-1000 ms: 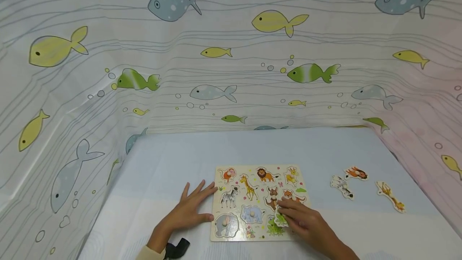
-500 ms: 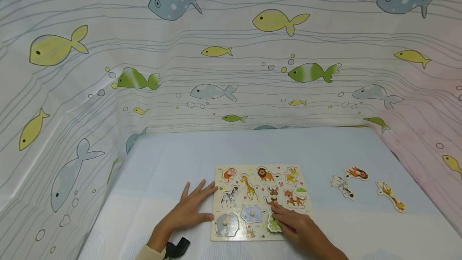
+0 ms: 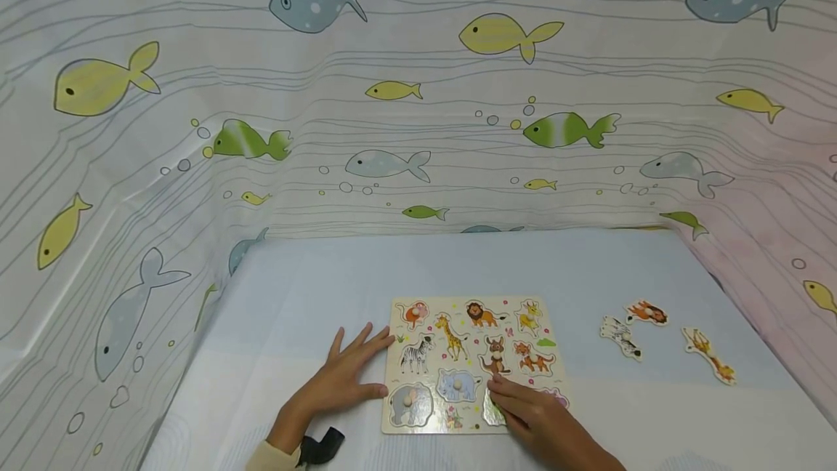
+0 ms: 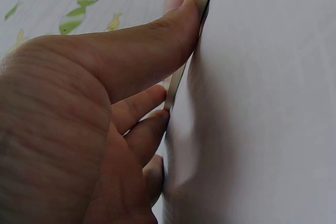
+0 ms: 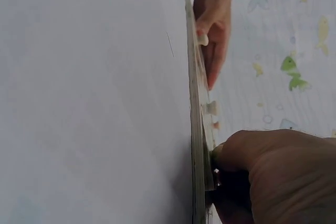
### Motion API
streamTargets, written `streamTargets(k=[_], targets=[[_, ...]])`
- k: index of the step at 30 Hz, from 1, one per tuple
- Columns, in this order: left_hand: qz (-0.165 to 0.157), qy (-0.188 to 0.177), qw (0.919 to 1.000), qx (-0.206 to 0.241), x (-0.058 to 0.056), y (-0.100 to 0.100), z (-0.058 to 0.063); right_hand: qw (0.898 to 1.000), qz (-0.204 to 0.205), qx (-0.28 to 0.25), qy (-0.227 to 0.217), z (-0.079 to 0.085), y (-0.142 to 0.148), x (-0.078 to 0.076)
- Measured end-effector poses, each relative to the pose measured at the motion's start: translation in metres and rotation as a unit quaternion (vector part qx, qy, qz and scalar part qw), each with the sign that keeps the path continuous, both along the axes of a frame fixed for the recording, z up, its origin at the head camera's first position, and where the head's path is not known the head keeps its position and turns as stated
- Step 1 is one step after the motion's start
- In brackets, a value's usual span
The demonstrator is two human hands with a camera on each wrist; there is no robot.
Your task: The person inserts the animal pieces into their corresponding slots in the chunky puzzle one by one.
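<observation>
A wooden animal puzzle board (image 3: 474, 358) lies flat on the table in the head view. My left hand (image 3: 341, 378) rests at its left edge, fingers spread, thumb and fingertips touching the edge; the left wrist view shows the thumb (image 4: 173, 30) against that edge. With my right hand (image 3: 539, 416) I pinch a green puzzle piece (image 3: 492, 411) over the lower middle-right of the board. Fingers hide most of this piece and its knob. In the right wrist view the piece (image 5: 208, 169) sits at a slight tilt against the board.
Elephant (image 3: 410, 405), blue hippo-like (image 3: 451, 386) and monkey (image 3: 414, 314) pieces with knobs sit in the board. Loose zebra (image 3: 621, 339), orange animal (image 3: 647, 312) and giraffe (image 3: 709, 356) pieces lie to the right. A black object (image 3: 322, 446) is by my left wrist.
My right hand has moved left and slightly down with the green puzzle piece, onto the green picture on the board. The left hand stays at the board's edge.
</observation>
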State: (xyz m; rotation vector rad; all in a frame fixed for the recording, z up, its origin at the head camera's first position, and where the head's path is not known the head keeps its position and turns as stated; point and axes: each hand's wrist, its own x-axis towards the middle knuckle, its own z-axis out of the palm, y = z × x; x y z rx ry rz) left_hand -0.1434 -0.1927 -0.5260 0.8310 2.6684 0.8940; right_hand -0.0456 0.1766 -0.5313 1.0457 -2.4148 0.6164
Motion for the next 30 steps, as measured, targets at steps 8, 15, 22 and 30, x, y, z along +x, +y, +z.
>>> streamTargets(k=[8,15,22,30], targets=[[-0.003,0.003,1.0000,-0.008,-0.003,0.000,0.002,1.000,0.009,0.013,0.015,-0.001,-0.001,-0.003],[-0.006,0.007,1.0000,0.000,-0.003,0.000,0.003,0.999,-0.012,0.035,0.012,0.001,-0.004,-0.001],[-0.002,0.003,1.0000,-0.002,-0.002,0.000,0.000,0.997,-0.051,0.034,-0.044,0.005,-0.008,0.007],[-0.003,0.006,1.0000,0.002,-0.001,-0.001,0.001,0.984,-0.118,-0.085,-0.102,0.025,0.008,0.004]])
